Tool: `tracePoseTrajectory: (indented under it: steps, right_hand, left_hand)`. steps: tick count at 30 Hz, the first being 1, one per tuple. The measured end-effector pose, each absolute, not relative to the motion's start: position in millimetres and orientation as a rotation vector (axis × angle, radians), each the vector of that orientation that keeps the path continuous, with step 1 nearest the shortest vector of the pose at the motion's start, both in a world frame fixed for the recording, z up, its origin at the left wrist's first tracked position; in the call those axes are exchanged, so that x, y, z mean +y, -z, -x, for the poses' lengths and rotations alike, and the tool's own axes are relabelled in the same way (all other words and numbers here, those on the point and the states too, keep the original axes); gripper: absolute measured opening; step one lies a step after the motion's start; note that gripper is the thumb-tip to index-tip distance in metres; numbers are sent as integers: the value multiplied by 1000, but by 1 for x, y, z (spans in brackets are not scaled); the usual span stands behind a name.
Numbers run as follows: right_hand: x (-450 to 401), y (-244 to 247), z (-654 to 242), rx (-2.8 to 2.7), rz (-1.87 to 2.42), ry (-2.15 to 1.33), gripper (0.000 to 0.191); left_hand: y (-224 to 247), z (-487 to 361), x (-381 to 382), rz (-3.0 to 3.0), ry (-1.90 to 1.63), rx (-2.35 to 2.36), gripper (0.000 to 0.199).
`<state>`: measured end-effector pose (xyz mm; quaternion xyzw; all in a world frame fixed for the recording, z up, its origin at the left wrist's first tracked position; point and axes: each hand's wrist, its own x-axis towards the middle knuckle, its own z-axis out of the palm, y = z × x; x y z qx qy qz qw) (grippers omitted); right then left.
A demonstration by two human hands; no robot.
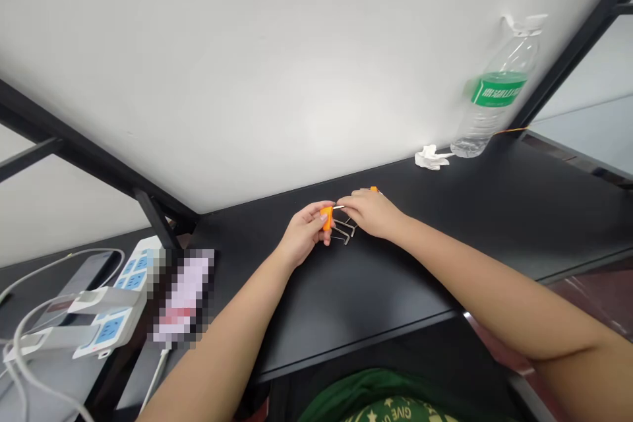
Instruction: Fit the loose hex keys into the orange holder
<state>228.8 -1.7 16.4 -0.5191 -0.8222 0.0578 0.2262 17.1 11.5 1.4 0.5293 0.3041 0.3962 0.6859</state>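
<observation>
1. Holder (326,217), mid-way along the desk (469,211), is pinched by the left hand (302,232); weak pressure could drop it.
2. Right hand (374,213): cannot tell whether it grips; a jerk could scatter the keys (347,240).

A pale wall (247,66) fills the upper frame, its light soft and brightest near the centre. Below it spreads a black surface (475,211). Black bars (99,157) slant at far left and upper right; reddish floor (598,297) shows lower right.
</observation>
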Motion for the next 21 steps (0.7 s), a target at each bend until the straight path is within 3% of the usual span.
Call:
tracePoseTrajectory:
  steps: [10,21]
  right_hand:
    - [-13,-22,-225,-2218,1356,41,24]
    - [-18,-30,-224,-2298,1317,169,34]
  left_hand:
    - [-6,-19,7,-1167,-933,682,40]
    - [-5,-17,8,-1184,-890,669,35]
